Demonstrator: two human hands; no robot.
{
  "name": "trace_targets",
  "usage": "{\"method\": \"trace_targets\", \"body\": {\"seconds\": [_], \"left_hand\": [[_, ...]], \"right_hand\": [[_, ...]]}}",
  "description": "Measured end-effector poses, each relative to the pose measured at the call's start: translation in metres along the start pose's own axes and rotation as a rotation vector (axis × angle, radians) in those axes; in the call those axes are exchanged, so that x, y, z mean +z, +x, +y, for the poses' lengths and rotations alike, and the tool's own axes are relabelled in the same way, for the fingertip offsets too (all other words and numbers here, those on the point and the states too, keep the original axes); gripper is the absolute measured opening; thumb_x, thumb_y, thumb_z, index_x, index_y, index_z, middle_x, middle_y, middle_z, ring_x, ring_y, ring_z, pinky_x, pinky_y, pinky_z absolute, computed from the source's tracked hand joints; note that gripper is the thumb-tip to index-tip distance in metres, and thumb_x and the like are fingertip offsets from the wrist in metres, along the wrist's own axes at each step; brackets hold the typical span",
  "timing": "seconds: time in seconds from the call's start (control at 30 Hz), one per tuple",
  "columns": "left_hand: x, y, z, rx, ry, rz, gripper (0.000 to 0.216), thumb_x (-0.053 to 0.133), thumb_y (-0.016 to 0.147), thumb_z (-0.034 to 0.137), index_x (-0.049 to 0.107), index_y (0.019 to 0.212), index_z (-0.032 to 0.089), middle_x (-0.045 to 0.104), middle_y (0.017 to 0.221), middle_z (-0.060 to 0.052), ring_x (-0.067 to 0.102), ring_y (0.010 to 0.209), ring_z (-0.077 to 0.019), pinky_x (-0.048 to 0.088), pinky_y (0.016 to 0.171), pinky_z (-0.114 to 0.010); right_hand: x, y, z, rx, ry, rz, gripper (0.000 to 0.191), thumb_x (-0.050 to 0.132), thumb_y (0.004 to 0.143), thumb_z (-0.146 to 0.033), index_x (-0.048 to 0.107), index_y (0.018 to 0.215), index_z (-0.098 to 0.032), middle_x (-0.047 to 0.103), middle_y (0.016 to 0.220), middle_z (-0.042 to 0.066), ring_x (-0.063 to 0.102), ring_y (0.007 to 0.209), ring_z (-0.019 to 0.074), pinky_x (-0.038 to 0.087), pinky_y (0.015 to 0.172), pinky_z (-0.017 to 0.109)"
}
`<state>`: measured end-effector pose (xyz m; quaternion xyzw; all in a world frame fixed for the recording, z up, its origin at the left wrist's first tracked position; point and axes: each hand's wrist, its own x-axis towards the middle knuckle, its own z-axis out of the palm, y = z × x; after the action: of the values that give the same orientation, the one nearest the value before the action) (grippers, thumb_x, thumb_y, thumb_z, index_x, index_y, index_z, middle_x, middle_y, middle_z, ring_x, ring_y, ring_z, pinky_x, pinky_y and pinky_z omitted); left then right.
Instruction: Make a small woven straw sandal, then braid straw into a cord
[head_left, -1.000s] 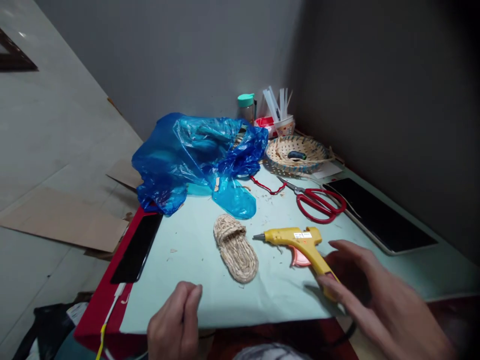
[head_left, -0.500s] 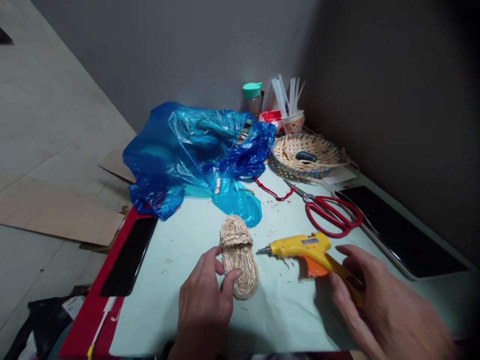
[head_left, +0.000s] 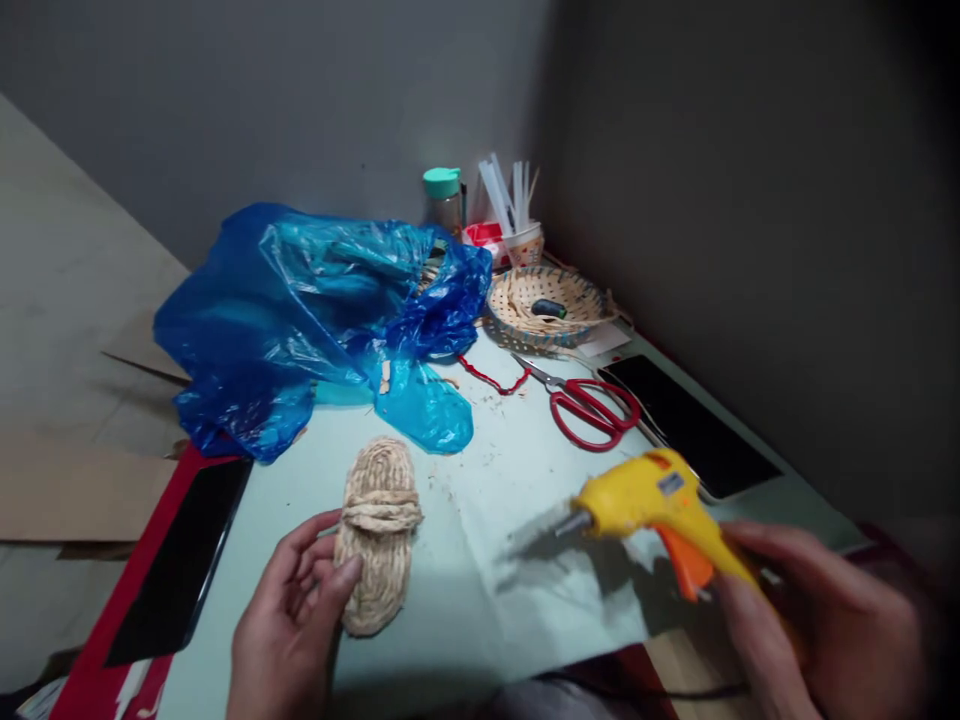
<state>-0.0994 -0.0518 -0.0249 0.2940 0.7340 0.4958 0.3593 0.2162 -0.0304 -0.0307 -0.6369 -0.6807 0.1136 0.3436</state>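
Observation:
A small woven straw sandal [head_left: 377, 528] lies on the pale green table cover [head_left: 480, 560]. My left hand [head_left: 289, 620] grips the sandal's left edge, thumb on top and fingers curled under. My right hand [head_left: 817, 630] is wrapped round the handle of a yellow hot glue gun [head_left: 660, 505] with an orange trigger. The gun is lifted off the table, its metal nozzle pointing left towards the sandal, a short gap away.
A crumpled blue plastic bag [head_left: 300, 310] fills the back left. Red scissors [head_left: 585, 405], a red cord, a woven basket [head_left: 544, 305], a cup of glue sticks [head_left: 517, 225] and a green-capped jar stand behind. Dark slabs lie at right [head_left: 690, 425] and left [head_left: 180, 560].
My right hand closed on the glue gun and lifted it off the table. My left hand came up from the table's near edge and took hold of the sandal, now turned more upright.

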Motion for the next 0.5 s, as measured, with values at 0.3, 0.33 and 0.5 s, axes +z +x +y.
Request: {"method": "trace_targets", "body": {"seconds": [0.3, 0.33, 0.5], "left_hand": [[0.012, -0.005, 0.014, -0.019, -0.353, -0.040, 0.052, 0.076, 0.069, 0.034, 0.059, 0.116, 0.020, 0.067, 0.106, -0.007, 0.065, 0.094, -0.0225, 0.053, 0.078, -0.028], [0.015, -0.006, 0.017, 0.006, -0.377, -0.031, 0.049, 0.075, 0.069, 0.031, 0.058, 0.115, 0.020, 0.067, 0.107, -0.008, 0.066, 0.094, -0.0231, 0.053, 0.078, -0.030], [0.019, -0.008, 0.022, 0.002, -0.448, 0.017, 0.039, 0.070, 0.074, 0.027, 0.052, 0.109, 0.023, 0.065, 0.114, -0.008, 0.066, 0.099, -0.0226, 0.053, 0.079, -0.030]], "right_hand": [[0.038, 0.094, 0.009, -0.232, -0.219, -0.074, 0.042, 0.028, 0.095, -0.030, 0.036, 0.131, -0.011, 0.052, 0.109, 0.021, 0.054, 0.099, 0.0345, 0.044, 0.085, 0.045], [0.044, 0.098, 0.010, -0.252, -0.253, -0.095, 0.044, 0.028, 0.095, -0.030, 0.038, 0.131, -0.006, 0.053, 0.106, 0.023, 0.054, 0.096, 0.0349, 0.045, 0.084, 0.045], [0.045, 0.094, 0.005, -0.332, -0.415, 0.004, 0.050, 0.031, 0.096, -0.034, 0.052, 0.121, 0.002, 0.057, 0.100, 0.026, 0.055, 0.088, 0.0373, 0.048, 0.077, 0.051]]}}
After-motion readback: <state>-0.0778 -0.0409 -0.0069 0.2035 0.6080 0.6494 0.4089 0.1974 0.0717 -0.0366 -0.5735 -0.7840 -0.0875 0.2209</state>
